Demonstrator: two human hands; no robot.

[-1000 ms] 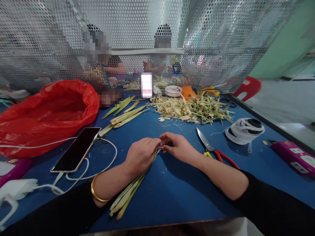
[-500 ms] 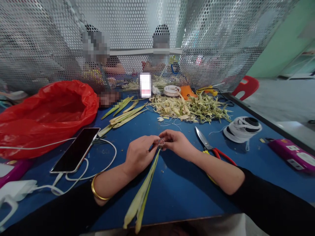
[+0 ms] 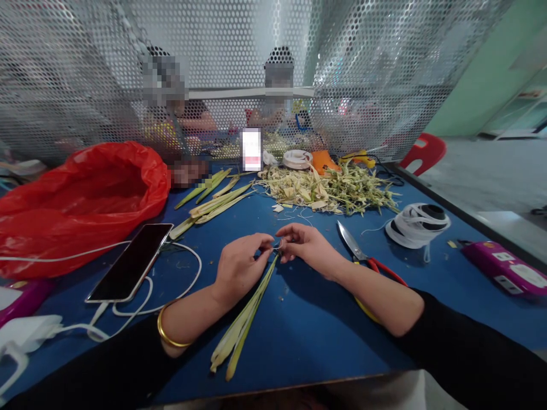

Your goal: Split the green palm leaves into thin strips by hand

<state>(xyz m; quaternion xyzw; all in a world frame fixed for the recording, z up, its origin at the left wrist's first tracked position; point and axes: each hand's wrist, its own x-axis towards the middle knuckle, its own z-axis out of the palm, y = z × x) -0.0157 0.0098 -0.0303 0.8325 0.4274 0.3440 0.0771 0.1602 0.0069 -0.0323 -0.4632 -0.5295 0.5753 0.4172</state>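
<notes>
A narrow bundle of pale green leaves (image 3: 244, 327) lies slanted toward the table's front edge, its thin tip between my hands. My left hand (image 3: 244, 263) is closed at that tip, thumb and fingers pinching a thin thread there. Facing it from the right, my right hand (image 3: 304, 246) pinches the same thin, light thread, which shows faintly between the fingertips. The two hands are a small gap apart. Scissors (image 3: 352, 242) with red and yellow handles lie beside and partly under my right forearm.
A red plastic bag (image 3: 85, 205), a phone (image 3: 132, 262) and white cables occupy the left. Leaf strips (image 3: 220, 205) and a trimmings pile (image 3: 329, 188) lie farther back. A spool (image 3: 416, 226) and purple device (image 3: 504, 267) stand right. People sit behind a perforated screen (image 3: 231, 57).
My hands have moved slightly apart at the leaf tip, and the thread loop seen there looks smaller. The leaves' broad ends have shifted a little left and away from the front edge.
</notes>
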